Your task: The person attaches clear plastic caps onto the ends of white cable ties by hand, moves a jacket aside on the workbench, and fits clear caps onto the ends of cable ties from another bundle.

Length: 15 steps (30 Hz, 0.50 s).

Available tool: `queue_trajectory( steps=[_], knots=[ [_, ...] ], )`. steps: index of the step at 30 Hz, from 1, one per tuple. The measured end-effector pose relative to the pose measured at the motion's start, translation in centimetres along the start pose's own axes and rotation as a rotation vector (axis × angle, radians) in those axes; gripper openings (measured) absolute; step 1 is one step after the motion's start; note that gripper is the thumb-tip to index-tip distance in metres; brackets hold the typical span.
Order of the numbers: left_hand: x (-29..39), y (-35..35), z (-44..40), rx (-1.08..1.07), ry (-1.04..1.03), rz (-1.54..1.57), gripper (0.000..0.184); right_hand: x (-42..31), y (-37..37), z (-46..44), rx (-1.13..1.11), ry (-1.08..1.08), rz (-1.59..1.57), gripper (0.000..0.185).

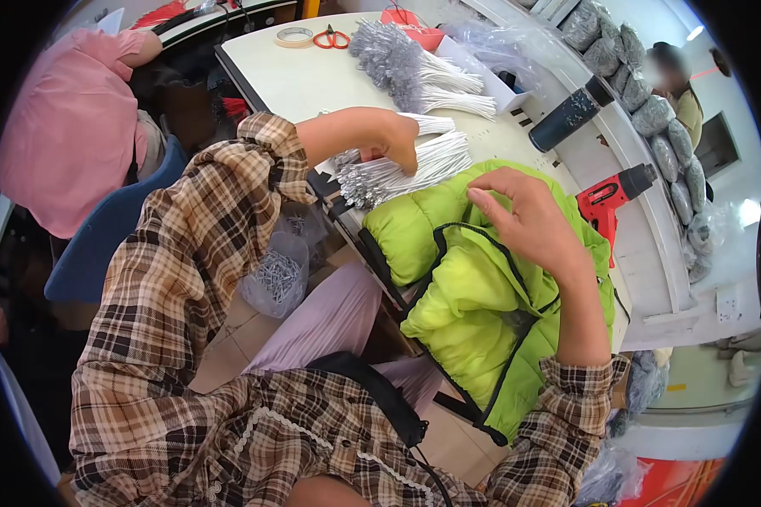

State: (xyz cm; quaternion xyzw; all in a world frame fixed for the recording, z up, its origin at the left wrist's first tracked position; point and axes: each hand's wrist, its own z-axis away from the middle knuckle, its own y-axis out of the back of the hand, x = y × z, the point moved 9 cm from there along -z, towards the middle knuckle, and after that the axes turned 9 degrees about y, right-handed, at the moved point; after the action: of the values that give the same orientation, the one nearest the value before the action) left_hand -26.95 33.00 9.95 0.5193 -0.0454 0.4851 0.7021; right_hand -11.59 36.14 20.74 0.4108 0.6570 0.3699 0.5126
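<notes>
Left hand [395,140] at many white cables [435,163], grip unclear; right hand [528,218] unclenched above one green jacket [465,296].

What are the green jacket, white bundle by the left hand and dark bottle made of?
Green jacket: probably nylon or polyester, smooth with slight sheen and puffy folds.
White bundle: perhaps plastic-coated wire or cord, smooth pale strands; the core is hidden.
Dark bottle: likely coated metal, pale flecks suggesting wear.

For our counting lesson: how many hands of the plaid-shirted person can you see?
2: the left hand is at the white sticks, its fingers partly hidden; the right hand is above the green padded garment.
</notes>
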Motion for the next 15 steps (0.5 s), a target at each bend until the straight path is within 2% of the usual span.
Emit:
queue_trajectory(
  steps=[15],
  knots=[
    [-0.4, 3.0, -0.6, 0.001, 0.031, 0.173, 0.032, -0.6, -0.4, 1.0, 0.017, 0.039, 0.107, 0.017]
  ],
)
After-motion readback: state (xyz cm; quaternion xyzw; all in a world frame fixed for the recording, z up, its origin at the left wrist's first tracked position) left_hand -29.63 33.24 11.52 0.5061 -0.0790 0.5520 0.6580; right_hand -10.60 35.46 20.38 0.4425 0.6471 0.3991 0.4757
